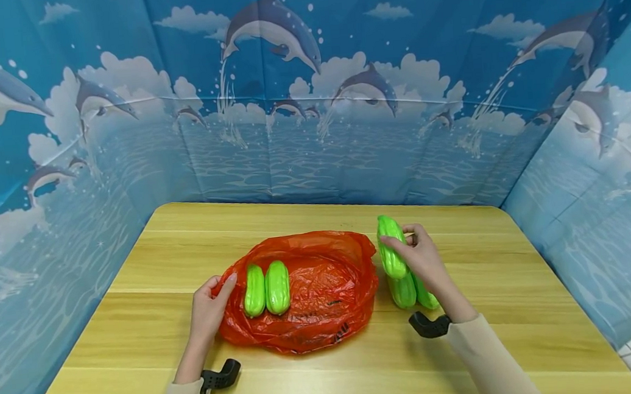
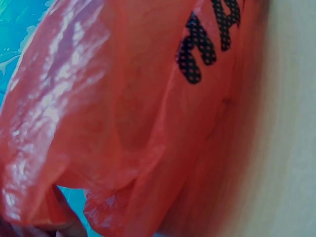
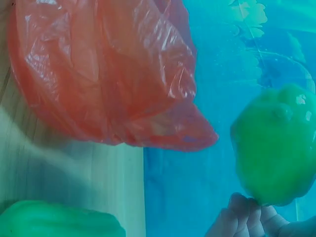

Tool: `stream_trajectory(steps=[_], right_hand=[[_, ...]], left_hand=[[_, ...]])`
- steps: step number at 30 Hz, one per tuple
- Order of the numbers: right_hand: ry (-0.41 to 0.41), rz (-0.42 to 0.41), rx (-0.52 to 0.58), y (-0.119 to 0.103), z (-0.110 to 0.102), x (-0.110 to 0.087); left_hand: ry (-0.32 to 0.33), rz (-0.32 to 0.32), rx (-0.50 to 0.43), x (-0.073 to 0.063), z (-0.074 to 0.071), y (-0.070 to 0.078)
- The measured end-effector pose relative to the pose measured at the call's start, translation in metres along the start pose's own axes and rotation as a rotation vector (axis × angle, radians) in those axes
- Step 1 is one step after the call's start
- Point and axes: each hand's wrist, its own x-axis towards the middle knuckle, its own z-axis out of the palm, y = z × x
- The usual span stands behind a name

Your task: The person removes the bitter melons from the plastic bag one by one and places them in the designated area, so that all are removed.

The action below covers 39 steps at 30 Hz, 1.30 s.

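At left of centre in the head view, the left hand (image 1: 208, 305) pinches the edge of the red bag (image 1: 326, 275), where that view alone shows two green gourds (image 1: 277, 287) inside; the left wrist view enlarges black lettering at upper right. Right of centre, the right hand (image 1: 421, 254) grips a raised gourd (image 1: 392, 263), partly hiding two lower gourds (image 1: 403, 292) above the wooden table (image 1: 328, 382); the right wrist view adds its knobbed end, at right.

Wood-grain table (image 1: 140, 356): red bag (image 1: 322, 288), two green vegetables (image 1: 403, 292).
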Motion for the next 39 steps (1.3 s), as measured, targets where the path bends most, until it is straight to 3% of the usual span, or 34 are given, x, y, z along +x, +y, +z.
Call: stream_trajectory(steps=[3,7,10,39], right_hand=[[0.009,0.007,-0.009,0.003,-0.002,0.0],[0.026,0.012,-0.027,0.005,-0.006,0.001],[0.034,0.016,-0.033,0.008,-0.008,0.001],[0.123,0.052,-0.079,0.041,-0.034,0.005]], left_hand=[[-0.007,-0.018,0.006,-0.004,0.001,0.01],[0.001,-0.007,0.019,-0.004,0.001,0.009],[0.009,0.015,0.023,0.0,0.001,-0.002],[0.002,0.017,0.001,0.001,0.001,-0.003]])
